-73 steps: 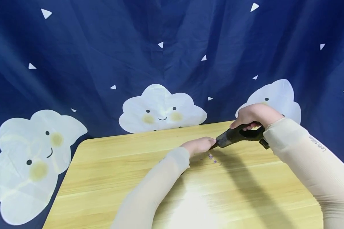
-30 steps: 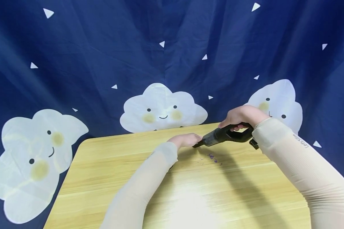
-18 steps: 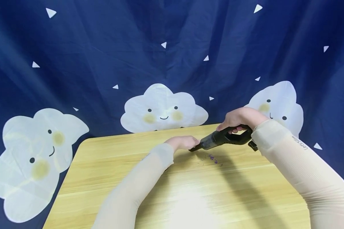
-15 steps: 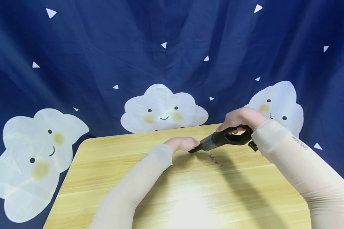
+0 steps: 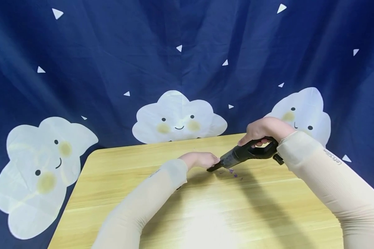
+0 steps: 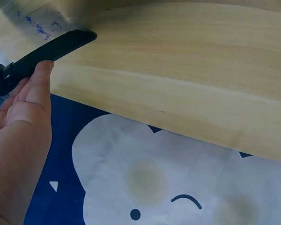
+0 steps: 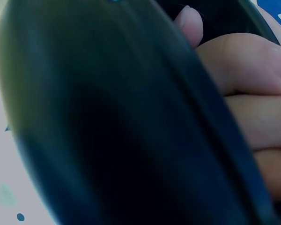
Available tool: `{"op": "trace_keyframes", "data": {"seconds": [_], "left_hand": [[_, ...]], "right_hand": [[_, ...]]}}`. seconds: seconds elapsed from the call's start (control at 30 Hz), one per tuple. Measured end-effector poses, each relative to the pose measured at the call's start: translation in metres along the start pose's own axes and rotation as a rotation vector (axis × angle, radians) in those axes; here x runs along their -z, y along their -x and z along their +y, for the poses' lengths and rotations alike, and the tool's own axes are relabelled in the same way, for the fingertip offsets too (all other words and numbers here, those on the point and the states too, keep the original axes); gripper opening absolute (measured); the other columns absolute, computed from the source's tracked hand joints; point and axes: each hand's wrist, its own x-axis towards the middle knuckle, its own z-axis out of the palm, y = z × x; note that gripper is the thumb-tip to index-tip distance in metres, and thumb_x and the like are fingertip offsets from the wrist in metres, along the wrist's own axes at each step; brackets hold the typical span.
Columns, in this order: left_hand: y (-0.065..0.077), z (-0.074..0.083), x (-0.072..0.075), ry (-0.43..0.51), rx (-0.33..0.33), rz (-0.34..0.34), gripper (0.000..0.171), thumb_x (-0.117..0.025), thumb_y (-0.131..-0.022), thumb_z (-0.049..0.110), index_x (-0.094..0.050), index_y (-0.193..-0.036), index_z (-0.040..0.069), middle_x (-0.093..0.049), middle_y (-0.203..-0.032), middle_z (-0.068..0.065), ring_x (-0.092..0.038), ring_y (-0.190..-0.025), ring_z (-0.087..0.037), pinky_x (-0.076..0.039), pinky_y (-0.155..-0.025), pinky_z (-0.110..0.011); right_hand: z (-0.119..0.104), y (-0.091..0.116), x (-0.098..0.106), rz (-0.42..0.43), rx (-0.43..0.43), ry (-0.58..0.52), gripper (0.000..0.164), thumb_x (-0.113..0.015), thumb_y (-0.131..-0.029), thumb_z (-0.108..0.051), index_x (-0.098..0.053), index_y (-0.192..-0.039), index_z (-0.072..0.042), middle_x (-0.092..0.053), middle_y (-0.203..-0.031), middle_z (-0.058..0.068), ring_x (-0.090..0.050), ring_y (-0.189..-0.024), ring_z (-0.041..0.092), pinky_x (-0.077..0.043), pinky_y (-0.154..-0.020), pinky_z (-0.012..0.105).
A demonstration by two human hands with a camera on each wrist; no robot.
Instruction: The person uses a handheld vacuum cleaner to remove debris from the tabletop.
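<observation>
My right hand (image 5: 266, 129) grips the looped handle of a black handheld vacuum cleaner (image 5: 246, 152) with a clear grey front section. In the right wrist view its dark body (image 7: 122, 122) fills most of the picture, with curled fingers (image 7: 253, 70) round the handle. At the front end, my left hand (image 5: 202, 159) holds the narrow black crevice nozzle (image 6: 51, 51) between fingers and thumb. The nozzle slants down to the left, its tip close over the wooden table. Small purple bits (image 5: 235, 175) lie just right of the nozzle, partly overlapped by it in the head view.
The light wooden table (image 5: 112, 180) has a rounded left corner and a straight far edge. Behind it hangs a dark blue curtain (image 5: 156, 62) with white clouds and triangles. A bright glare and the arms' shadows lie across the tabletop.
Both hands and the vacuum first shifted left, past the purple bits. Over the last half second the nozzle has come slightly nearer to me and a little to the right.
</observation>
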Motion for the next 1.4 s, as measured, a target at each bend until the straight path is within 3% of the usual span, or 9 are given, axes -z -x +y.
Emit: {"op": "trace_keyframes", "data": {"seconds": [0.23,0.47,0.8,1.4], "left_hand": [[0.0,0.001,-0.004,0.048,0.018,0.009,0.051,-0.03,-0.112,0.031,-0.039,-0.153,0.002,-0.05,-0.147,-0.02,-0.042,-0.141,-0.03,-0.032,-0.117,-0.038],[-0.008,-0.003,-0.006,0.025,0.028,0.05,0.052,-0.029,-0.111,0.038,-0.039,-0.155,0.012,-0.037,-0.159,-0.005,-0.031,-0.147,-0.023,-0.027,-0.119,-0.035],[-0.018,-0.006,-0.003,0.006,-0.003,0.13,0.05,-0.028,-0.111,0.039,-0.05,-0.149,0.015,-0.046,-0.153,-0.002,-0.037,-0.144,-0.021,-0.029,-0.118,-0.035],[-0.016,-0.001,-0.006,-0.038,0.002,0.073,0.054,-0.027,-0.111,0.041,-0.038,-0.155,0.012,-0.036,-0.16,-0.004,-0.029,-0.148,-0.023,-0.024,-0.12,-0.034]], "right_hand": [[-0.002,0.002,-0.002,0.034,0.029,0.032,0.046,-0.064,-0.095,-0.049,-0.056,-0.065,-0.015,-0.044,-0.055,-0.007,-0.035,-0.046,0.005,-0.032,-0.044,0.018],[0.0,0.002,-0.004,0.124,0.011,0.069,0.047,-0.065,-0.094,-0.049,-0.051,-0.061,-0.019,-0.041,-0.053,-0.008,-0.036,-0.044,0.006,-0.033,-0.043,0.019],[0.003,-0.001,0.0,0.14,0.017,0.068,0.049,-0.064,-0.095,-0.049,-0.049,-0.059,-0.019,-0.041,-0.053,-0.007,-0.035,-0.044,0.006,-0.033,-0.044,0.019],[0.006,0.005,-0.002,0.072,0.016,0.025,0.046,-0.063,-0.095,-0.049,-0.051,-0.062,-0.019,-0.043,-0.054,-0.007,-0.035,-0.045,0.005,-0.033,-0.044,0.018]]}}
